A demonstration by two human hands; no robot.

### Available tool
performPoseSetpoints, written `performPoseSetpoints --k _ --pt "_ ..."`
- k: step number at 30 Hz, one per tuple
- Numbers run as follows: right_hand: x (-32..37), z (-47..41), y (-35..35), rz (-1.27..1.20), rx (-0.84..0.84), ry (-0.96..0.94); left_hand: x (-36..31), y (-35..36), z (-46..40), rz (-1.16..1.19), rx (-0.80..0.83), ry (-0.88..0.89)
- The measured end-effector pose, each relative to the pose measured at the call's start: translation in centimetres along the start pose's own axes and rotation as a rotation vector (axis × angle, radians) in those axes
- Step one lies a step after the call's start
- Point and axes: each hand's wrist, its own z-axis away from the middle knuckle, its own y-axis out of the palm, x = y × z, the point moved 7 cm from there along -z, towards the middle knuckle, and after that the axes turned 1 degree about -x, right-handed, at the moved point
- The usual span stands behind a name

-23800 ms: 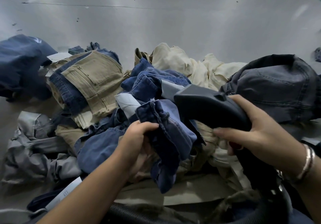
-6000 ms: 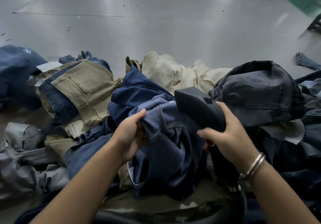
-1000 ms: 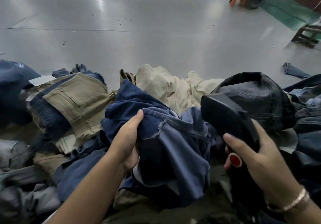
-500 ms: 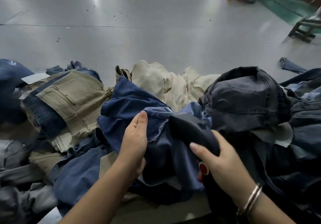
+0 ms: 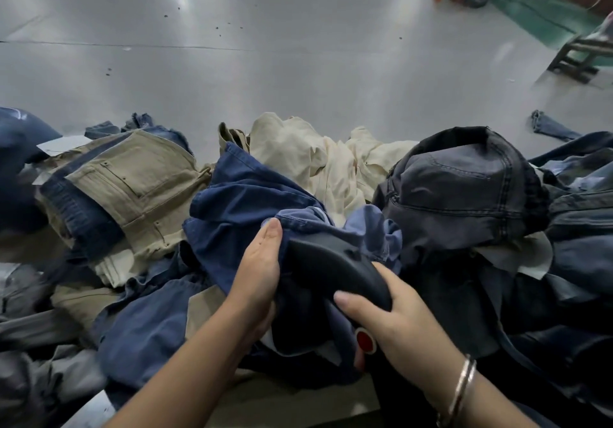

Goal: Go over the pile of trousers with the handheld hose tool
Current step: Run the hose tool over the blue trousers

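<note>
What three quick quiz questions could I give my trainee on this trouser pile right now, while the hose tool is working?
1. True or false: the right hand grips the black hose tool.
2. Which garment does the left hand hold? A) beige trousers B) blue trousers C) cream trousers
3. Fill in: the round button on the tool, by the right thumb, is ____.

Key
1. True; the fingers wrap the handle.
2. B; the blue trousers are bunched against the tool's head, the beige trousers lie to the left and the cream trousers behind.
3. Red.
</note>
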Motion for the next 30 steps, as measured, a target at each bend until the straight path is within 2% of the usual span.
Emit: performPoseSetpoints --k 4,7,9,11,13,15,20,24,27,30 --pt "1.1 -2.8 -2.3 0.029 -0.216 -0.063 0.1 -0.2 -0.1 0.018 -0.002 -0.017" --pt "2.3 -3.4 -4.3 -0.011 -0.288 -0.079 0.1 -0.4 -0.2 0.019 0.004 -0.028" --pt "3.0 -2.2 -4.4 -0.033 -0.228 -0.134 0.0 -0.7 -0.5 0.031 -0.019 -0.04" --pt "2.8 -0.3 -2.7 0.017 -0.082 -0.176 0.2 -0.7 -0.7 0.048 -0.031 -0.073" --pt "1.6 1.1 -0.3 0.073 0.061 -0.101 0.5 -0.5 -0.6 0.06 -0.003 -0.118" --pt "0.3 0.8 0.6 0.081 0.08 -0.012 0.8 -0.2 -0.4 0.069 0.03 -0.16" --pt "1.0 -3.4 -2.0 0.142 -0.227 -0.065 1.1 -0.3 -0.3 0.085 0.035 -0.154" --pt "1.9 -4.2 -4.2 0.012 -0.301 -0.041 0.7 -0.9 -0.7 0.087 0.029 -0.153" --pt "2.6 -1.3 -3.0 0.069 -0.183 -0.151 0.4 -1.4 -0.8 0.109 0.001 -0.173" --pt "1.2 0.8 0.5 0.103 0.016 -0.061 0.9 -1.2 -0.6 0.077 0.019 -0.207"
